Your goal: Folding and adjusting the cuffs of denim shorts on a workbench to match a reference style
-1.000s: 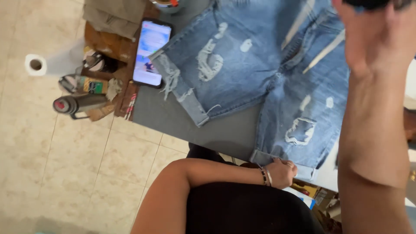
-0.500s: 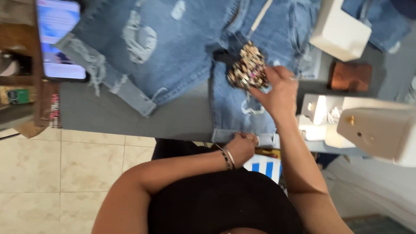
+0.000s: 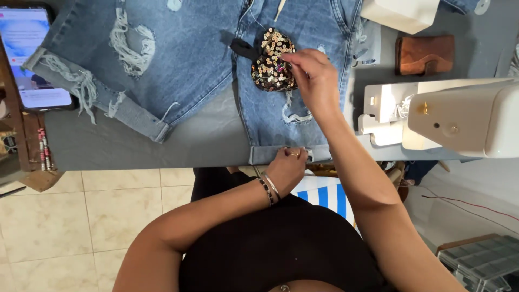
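— Head view: what's in hand?
— Placing a patch. The right hand (image 3: 313, 75) pinches the sequined patch (image 3: 272, 60) onto the ripped denim shorts (image 3: 205, 59) on the table (image 3: 205, 146); the left hand (image 3: 288, 165) grips the near hem.
— Next?
— Probably squaring it over the tear, fabric kept flat.

A grey desk (image 3: 205, 140) spans the frame from 9 to 3 o'clock above a floor (image 3: 81, 216) of pale cream tiles at 7 o'clock. A white sewing machine (image 3: 459, 116) sits at 3 o'clock, a wooden shelf (image 3: 24, 146) at 9, a clear plastic organiser (image 3: 481, 262) at 5.
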